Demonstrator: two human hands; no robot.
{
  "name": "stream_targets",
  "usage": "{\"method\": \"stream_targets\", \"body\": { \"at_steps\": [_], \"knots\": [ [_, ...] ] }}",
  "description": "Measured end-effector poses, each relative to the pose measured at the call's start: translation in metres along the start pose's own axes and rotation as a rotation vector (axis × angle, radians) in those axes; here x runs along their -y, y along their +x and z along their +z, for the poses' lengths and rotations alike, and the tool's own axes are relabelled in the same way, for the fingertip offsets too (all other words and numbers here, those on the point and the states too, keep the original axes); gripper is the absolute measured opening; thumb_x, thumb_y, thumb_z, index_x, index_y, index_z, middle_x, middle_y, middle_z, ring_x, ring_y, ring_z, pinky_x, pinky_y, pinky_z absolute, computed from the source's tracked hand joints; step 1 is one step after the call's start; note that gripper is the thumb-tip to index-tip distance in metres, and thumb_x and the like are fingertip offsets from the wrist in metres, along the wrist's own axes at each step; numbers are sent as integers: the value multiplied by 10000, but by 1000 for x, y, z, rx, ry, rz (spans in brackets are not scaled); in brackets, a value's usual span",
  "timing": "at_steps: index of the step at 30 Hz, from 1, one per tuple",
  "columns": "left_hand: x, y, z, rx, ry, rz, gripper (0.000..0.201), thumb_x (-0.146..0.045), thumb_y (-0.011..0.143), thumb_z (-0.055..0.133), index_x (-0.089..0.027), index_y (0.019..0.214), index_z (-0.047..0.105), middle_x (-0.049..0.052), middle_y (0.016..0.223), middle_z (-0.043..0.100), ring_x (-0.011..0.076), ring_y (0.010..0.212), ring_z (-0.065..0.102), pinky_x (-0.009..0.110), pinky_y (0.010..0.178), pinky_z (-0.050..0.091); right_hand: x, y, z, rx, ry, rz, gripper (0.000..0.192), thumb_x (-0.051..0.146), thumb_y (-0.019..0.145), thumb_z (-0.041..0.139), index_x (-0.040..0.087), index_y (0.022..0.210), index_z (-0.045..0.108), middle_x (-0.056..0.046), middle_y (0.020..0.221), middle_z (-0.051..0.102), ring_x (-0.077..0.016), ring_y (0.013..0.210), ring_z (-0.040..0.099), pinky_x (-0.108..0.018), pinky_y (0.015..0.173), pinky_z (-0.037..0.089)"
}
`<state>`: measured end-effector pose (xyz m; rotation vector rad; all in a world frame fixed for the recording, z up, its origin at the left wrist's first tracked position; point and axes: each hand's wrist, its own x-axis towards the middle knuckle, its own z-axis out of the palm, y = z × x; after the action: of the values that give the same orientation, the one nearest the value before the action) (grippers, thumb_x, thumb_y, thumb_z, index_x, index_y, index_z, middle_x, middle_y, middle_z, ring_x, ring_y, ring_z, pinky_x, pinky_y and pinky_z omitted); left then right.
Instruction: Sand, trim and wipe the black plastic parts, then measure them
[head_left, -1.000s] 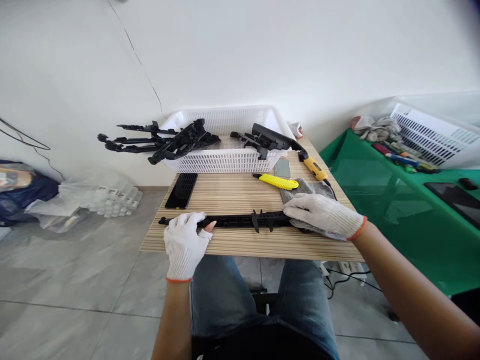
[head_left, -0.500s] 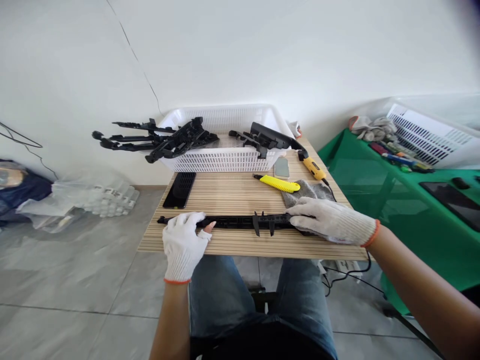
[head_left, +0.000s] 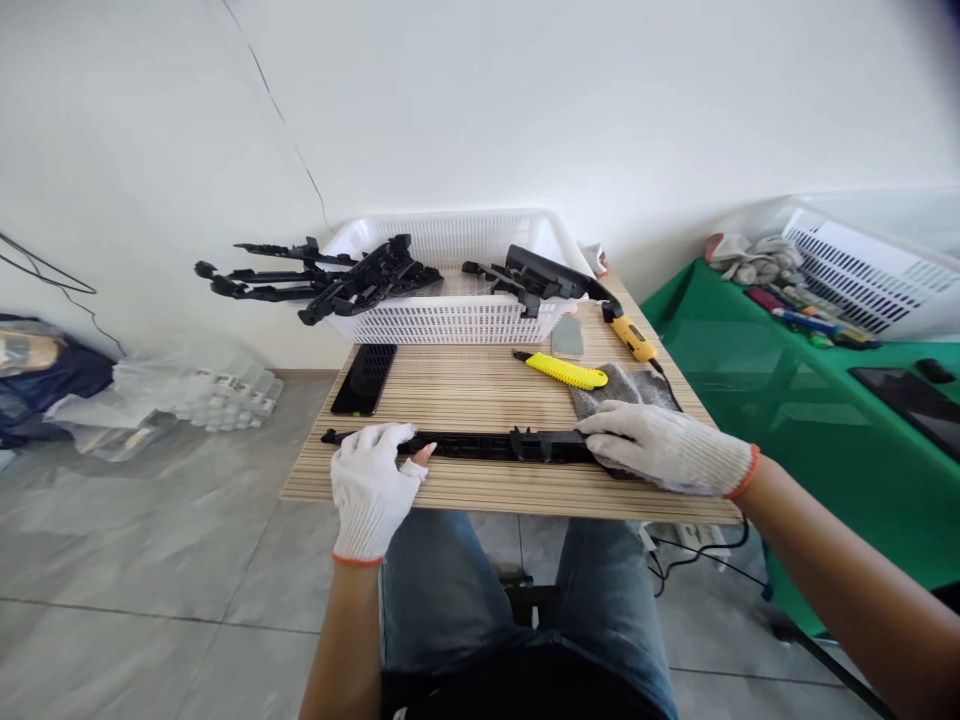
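I've got the long black strip (head_left: 480, 444) lying flat on the worktop (head_left: 465, 392), just in front of the white basket (head_left: 450, 280). My left hand (head_left: 371, 488) grips its left end, my right hand (head_left: 660, 447) closes over its right end, seemingly steadying it.

Both hands, the left hand (head_left: 371, 490) and the right hand (head_left: 660, 447), wear white knitted cotton gloves with orange-trimmed cuffs, the forearms are bare of sleeves, and the legs are in blue denim jeans (head_left: 442, 590).
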<state>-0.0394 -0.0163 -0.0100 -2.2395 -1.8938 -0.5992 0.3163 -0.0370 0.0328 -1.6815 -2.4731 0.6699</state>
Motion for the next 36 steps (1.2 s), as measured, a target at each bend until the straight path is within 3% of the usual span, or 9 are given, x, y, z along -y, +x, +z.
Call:
{"method": "stream_targets", "body": {
  "at_steps": [10,16,20,25,29,32,34,36],
  "knots": [
    [0,0,0,6,8,5,363,-542,856,645,-250,1045,750,79,997,721,296,964,614,391,797,414,-3,0,-1,-48,32,-1,464,476,940,404,215,1164,714,-88,1177,700,-270,1072,664,-423,991,515],
    [0,0,-1,11,27,13,375,-550,860,638,-242,1039,753,75,1003,726,293,961,618,389,786,418,-2,-4,0,-118,15,86,551,477,952,416,267,1451,519,-49,1322,661,-261,1096,682,-399,971,536],
    [0,-1,0,-4,36,16,368,-546,858,644,-245,1040,752,73,1004,726,296,961,618,388,784,414,-2,-4,2,-113,-66,97,610,544,930,469,306,1492,465,-53,1337,654,-291,1098,686,-423,926,548],
    [1,0,1,-8,45,5,373,-548,852,651,-242,1040,753,74,989,725,303,954,615,389,774,411,-2,-3,5,-283,-214,173,550,627,944,407,325,1353,615,-58,1163,738,-295,905,727,-384,712,545],
    [1,0,2,-1,58,-1,383,-546,848,656,-237,1052,753,81,976,721,305,947,613,394,779,413,3,-3,3,-365,-294,93,606,674,929,399,289,1340,621,-73,1025,765,-247,749,703,-308,581,452],
    [2,0,2,-4,54,0,373,-539,846,662,-236,1044,753,79,980,721,304,949,611,398,785,414,8,-1,0,-337,-345,71,631,726,916,364,237,1056,738,-81,806,745,-231,682,660,-291,539,369],
    [2,0,3,-7,49,0,360,-530,846,664,-237,1035,754,77,985,721,302,953,609,398,786,413,12,1,-2,-307,-382,89,639,723,920,343,220,851,730,-83,714,710,-217,635,625,-293,519,309],
    [2,0,3,-13,46,1,351,-522,846,667,-238,1033,753,75,983,722,300,950,607,397,786,411,14,2,-2,-299,-417,111,610,691,925,352,214,768,698,-83,684,692,-203,603,595,-297,513,263]
  ]
}}
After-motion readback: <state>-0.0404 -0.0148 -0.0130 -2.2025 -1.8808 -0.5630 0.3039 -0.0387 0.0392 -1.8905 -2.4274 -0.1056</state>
